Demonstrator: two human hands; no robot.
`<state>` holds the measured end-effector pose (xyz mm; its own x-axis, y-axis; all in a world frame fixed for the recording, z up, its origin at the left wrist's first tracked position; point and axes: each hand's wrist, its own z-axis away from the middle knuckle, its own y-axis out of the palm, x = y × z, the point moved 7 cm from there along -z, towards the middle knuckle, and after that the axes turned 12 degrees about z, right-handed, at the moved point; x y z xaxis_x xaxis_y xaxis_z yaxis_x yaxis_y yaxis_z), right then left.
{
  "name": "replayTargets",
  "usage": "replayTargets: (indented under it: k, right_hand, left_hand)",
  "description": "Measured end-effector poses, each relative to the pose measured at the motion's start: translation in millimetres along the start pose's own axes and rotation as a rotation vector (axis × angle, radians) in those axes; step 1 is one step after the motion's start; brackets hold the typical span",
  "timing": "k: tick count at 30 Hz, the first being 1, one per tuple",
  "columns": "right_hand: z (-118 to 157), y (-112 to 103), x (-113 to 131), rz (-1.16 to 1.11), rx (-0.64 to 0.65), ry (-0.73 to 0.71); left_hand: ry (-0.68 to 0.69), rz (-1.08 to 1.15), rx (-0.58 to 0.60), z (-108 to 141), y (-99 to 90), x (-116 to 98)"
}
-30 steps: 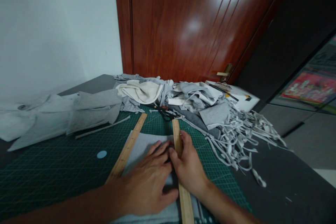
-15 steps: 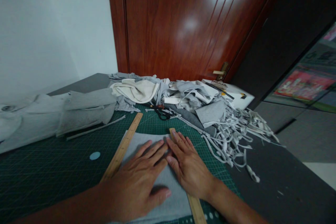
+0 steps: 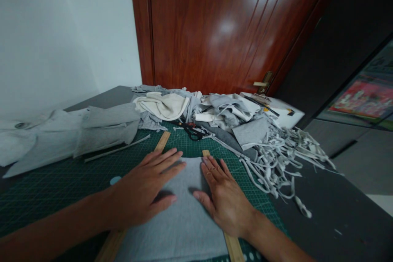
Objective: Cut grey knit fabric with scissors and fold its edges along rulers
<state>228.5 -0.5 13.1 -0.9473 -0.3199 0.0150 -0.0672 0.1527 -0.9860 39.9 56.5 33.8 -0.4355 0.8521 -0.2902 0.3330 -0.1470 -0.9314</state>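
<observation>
A piece of light grey fabric [image 3: 181,229] lies flat on a green cutting mat [image 3: 55,204]. Along its left edge runs a wooden ruler [image 3: 161,141], partly covered by my left hand [image 3: 147,188], which rests with its fingers stretched out and thumb spread over the fabric. A second wooden ruler [image 3: 233,247] lies along the right edge. My right hand [image 3: 225,196] is laid over that one, fingers extended, its thumb apart and pointing across the fabric. Neither hand grips anything.
Black-handled scissors [image 3: 195,132] lie beyond the fabric, before heaped grey and white cloth [image 3: 162,105]. Tangled fabric strips [image 3: 273,168] spread at right, near a white box [image 3: 288,116]. Folded grey cloth [image 3: 104,131] lies at left. A pale blue disc [image 3: 115,180] sits beside my left forearm.
My left hand has slid left from the middle of the fabric onto the left ruler. My right hand stays over the right ruler. The view has shifted slightly.
</observation>
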Motion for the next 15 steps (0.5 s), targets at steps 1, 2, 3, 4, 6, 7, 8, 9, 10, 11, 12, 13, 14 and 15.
replayTargets:
  k: [1,2,3,4,6,7,8,9,10,11,12,13,14,15]
  right_hand:
    - [0,0,-1,-0.014,0.004,0.001]
    - [1,-1,-3,-0.032,0.012,-0.001]
    - [1,-1,-5,-0.052,0.029,-0.012]
    - [1,-1,-8,-0.071,0.058,-0.031]
    - [3,-2,-13,-0.110,0.139,-0.085]
    - [3,-3,-15,-0.130,0.184,-0.112]
    - [4,-3,-18,-0.147,0.223,-0.131]
    - [4,-4,-20,-0.161,0.251,-0.142]
    - [4,-5,-22,-0.169,0.266,-0.146]
    - [3,-5,-23,-0.169,0.266,-0.146]
    - [3,-6,-22,-0.163,0.254,-0.144]
    - [2,-6,-21,-0.152,0.236,-0.141]
    - [1,-6,-19,-0.137,0.216,-0.139]
    - [0,-5,-17,-0.122,0.198,-0.138]
  left_hand:
    - [0.011,0.010,0.030,1,4.4,1]
    - [0.019,0.019,0.051,2,8.3,2]
    - [0.024,0.024,0.062,3,11.4,4]
    - [0.032,0.025,0.064,4,13.4,5]
    - [0.051,0.017,0.056,6,15.1,7]
    - [0.056,0.012,0.053,6,15.3,8]
    - [0.056,0.007,0.057,7,15.5,9]
    - [0.055,0.002,0.063,7,15.7,9]
    - [0.051,-0.005,0.072,7,15.9,9]
    - [0.049,-0.010,0.079,7,15.7,9]
    - [0.050,-0.014,0.078,7,15.1,8]
    - [0.053,-0.016,0.071,7,14.0,8]
    - [0.056,-0.017,0.063,8,12.9,7]
    - [0.060,-0.016,0.053,8,11.7,7]
